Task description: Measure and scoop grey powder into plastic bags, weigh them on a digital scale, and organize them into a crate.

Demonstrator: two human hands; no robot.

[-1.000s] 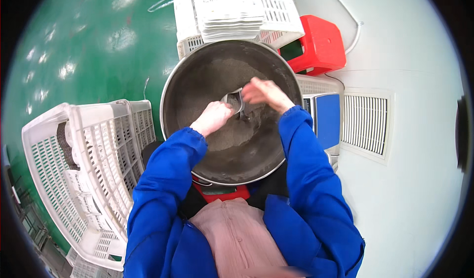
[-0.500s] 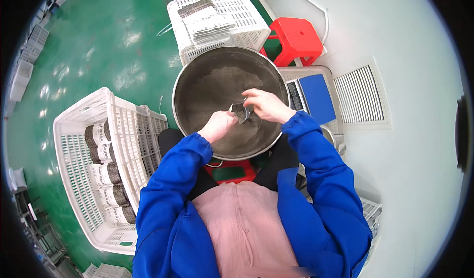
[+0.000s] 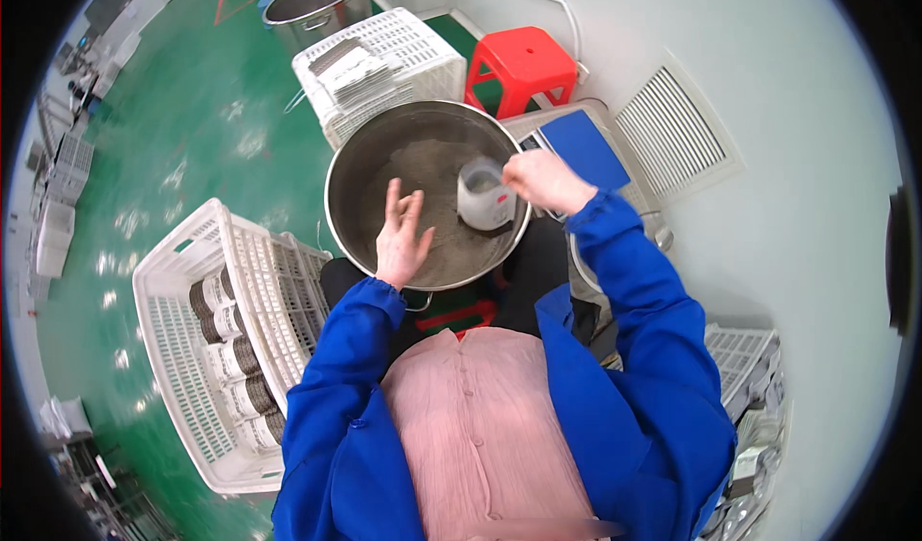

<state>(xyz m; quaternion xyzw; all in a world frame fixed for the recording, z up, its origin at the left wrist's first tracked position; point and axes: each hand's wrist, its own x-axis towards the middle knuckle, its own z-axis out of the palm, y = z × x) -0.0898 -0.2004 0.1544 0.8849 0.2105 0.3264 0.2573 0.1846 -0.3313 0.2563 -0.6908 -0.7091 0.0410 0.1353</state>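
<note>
In front of me stands a big round metal pot with grey-brown powder in its bottom. My right hand is closed at the pot's right rim, gripping a whitish translucent plastic cup with a small red mark. The cup is over the powder at the pot's right side; the part inside my fingers is hidden. My left hand is open over the near left part of the pot, fingers spread, with nothing in it.
At my left, a white crate holds several labelled packs. Beyond the pot, flat packaging lies on an upturned-looking white crate. A red stool and a scale with a blue top stand by the wall; another metal pot is farther back.
My hands have moved apart from the pot's middle. The left has opened and moved left; the right has moved right with the cup, which now shows more fully. The whole view has shifted.
</note>
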